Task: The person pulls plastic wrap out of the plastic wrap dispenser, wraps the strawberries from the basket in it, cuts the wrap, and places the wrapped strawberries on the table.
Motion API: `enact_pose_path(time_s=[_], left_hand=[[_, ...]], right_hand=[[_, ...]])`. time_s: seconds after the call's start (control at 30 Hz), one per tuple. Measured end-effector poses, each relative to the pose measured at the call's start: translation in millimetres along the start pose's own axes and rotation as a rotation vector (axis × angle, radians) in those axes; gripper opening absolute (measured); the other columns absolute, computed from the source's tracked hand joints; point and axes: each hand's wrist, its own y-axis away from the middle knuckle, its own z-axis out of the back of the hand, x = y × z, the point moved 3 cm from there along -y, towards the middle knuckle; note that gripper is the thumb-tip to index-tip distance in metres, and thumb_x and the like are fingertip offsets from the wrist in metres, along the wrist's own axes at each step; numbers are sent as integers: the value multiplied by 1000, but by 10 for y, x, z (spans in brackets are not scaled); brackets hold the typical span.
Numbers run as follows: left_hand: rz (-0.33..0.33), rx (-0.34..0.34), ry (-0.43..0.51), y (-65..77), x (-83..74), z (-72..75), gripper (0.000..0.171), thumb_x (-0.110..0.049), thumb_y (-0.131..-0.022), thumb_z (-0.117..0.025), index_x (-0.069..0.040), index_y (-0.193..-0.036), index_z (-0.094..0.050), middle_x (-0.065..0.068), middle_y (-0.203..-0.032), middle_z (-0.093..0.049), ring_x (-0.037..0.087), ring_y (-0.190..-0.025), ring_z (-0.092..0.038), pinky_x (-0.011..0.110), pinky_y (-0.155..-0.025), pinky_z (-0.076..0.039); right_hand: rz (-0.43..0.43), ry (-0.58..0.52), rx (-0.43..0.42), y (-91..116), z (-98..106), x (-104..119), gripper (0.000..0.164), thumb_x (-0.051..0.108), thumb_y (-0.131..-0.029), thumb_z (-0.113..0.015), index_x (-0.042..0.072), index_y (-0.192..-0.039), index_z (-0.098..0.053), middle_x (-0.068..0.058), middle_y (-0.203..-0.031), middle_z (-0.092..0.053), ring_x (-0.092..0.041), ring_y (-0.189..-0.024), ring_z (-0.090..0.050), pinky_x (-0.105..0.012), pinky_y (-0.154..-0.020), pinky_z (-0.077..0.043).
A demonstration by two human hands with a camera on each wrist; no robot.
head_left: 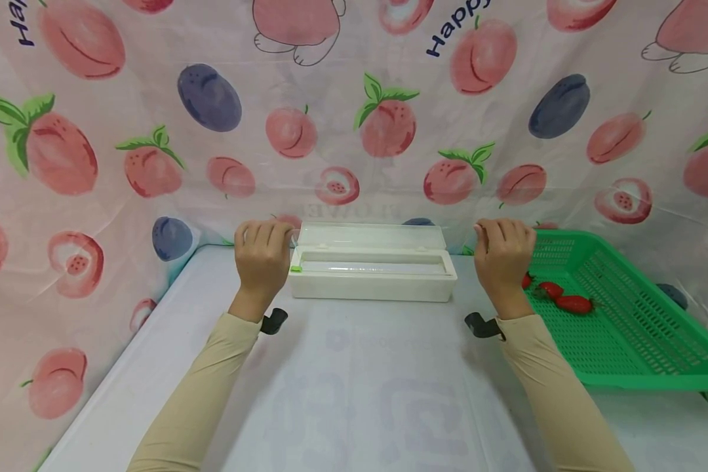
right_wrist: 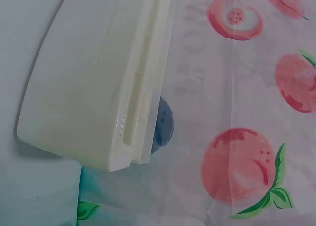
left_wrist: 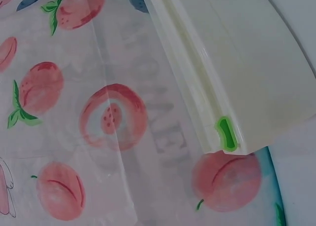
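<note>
A long white plastic wrap dispenser [head_left: 374, 288] lies at the back of the table, its clear lid [head_left: 372, 236] raised and a green slider [head_left: 295, 269] at its left end. My left hand [head_left: 261, 259] is held up by the dispenser's left end, fingers curled and pinching. Off its right end, my right hand [head_left: 504, 259] is raised the same way. Between them the clear plastic wrap is barely visible; its edges are hard to make out. In the left wrist view the dispenser [left_wrist: 247, 63] appears at upper right; the right wrist view has its other end [right_wrist: 84, 88].
A green plastic basket [head_left: 643, 328] stands on the right, near my right forearm, with several red strawberries [head_left: 574, 304] in it. Behind the white table [head_left: 354, 393] hangs a fruit-printed curtain [head_left: 330, 85], close to the dispenser's back.
</note>
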Motion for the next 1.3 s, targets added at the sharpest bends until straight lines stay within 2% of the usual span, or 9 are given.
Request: enact_pose_path(time_s=[0.2, 0.3, 0.43, 0.67, 0.77, 0.93, 1.0, 1.13, 1.3], left_hand=[[-7, 3, 52, 11, -22, 32, 17, -16, -91, -57, -4, -78, -62, 11, -74, -63, 29, -72, -56, 43, -81, -45], [-50, 18, 115, 22, -26, 78, 19, -15, -92, -56, -3, -78, -60, 12, -72, -61, 30, -70, -55, 44, -81, -45], [-172, 53, 235, 45, -14, 176, 18, -10, -91, -53, 0, -76, -59, 13, -70, -58, 30, -67, -55, 46, -79, -46], [-422, 97, 414, 159, 8, 371, 20, -6, -89, -47, -2, -72, -59, 8, -69, -60, 24, -64, -57, 44, -77, -48], [-514, 124, 485, 233, 1, 433, 20, -7, -86, -46, -3, -71, -59, 6, -67, -59, 22, -63, -56, 41, -75, -49], [-646, 171, 574, 391, -34, 493, 18, -9, -82, -44, -6, -69, -55, 3, -65, -58, 18, -61, -54, 36, -70, -50], [-698, 206, 601, 473, -55, 502, 17, -10, -81, -42, -7, -69, -53, 1, -65, -56, 16, -61, -53, 34, -69, -50], [-798, 350, 647, 666, -112, 498, 19, -10, -82, -36, -10, -71, -51, -2, -66, -52, 14, -63, -50, 31, -72, -49], [-908, 520, 648, 891, -188, 470, 20, -10, -82, -30, -12, -71, -47, -4, -66, -44, 12, -63, -42, 27, -74, -46]], right_hand=[[-5, -51, 15, 21, 68, 7, 18, 12, -90, -60, -4, -85, -65, -22, -78, -61, -38, -79, -54, -53, -79, -38], [14, -112, 40, 37, 142, 6, 12, 7, -87, -63, -4, -83, -65, -21, -77, -60, -38, -79, -53, -54, -78, -37], [71, -243, 108, 66, 280, -7, 5, 0, -81, -66, -5, -81, -65, -21, -78, -58, -38, -79, -52, -53, -76, -36], [259, -422, 186, 133, 512, 17, 39, 27, -94, -55, -2, -71, -65, -17, -73, -59, -33, -70, -52, -45, -71, -37], [359, -488, 226, 176, 569, 42, 39, 26, -93, -52, 1, -64, -61, -12, -67, -57, -28, -65, -51, -41, -69, -38], [479, -529, 364, 292, 617, 102, 31, 20, -88, -46, 9, -60, -53, -4, -67, -52, -19, -66, -47, -34, -71, -37], [509, -516, 428, 361, 623, 132, 26, 18, -85, -44, 11, -60, -50, 0, -67, -50, -16, -67, -46, -32, -71, -36], [552, -494, 560, 548, 594, 196, 17, 13, -76, -41, 13, -59, -45, 3, -66, -44, -12, -67, -42, -30, -69, -36], [621, -442, 714, 807, 536, 246, 11, 7, -62, -50, 14, -59, -41, 5, -64, -39, -11, -68, -42, -30, -67, -38]])
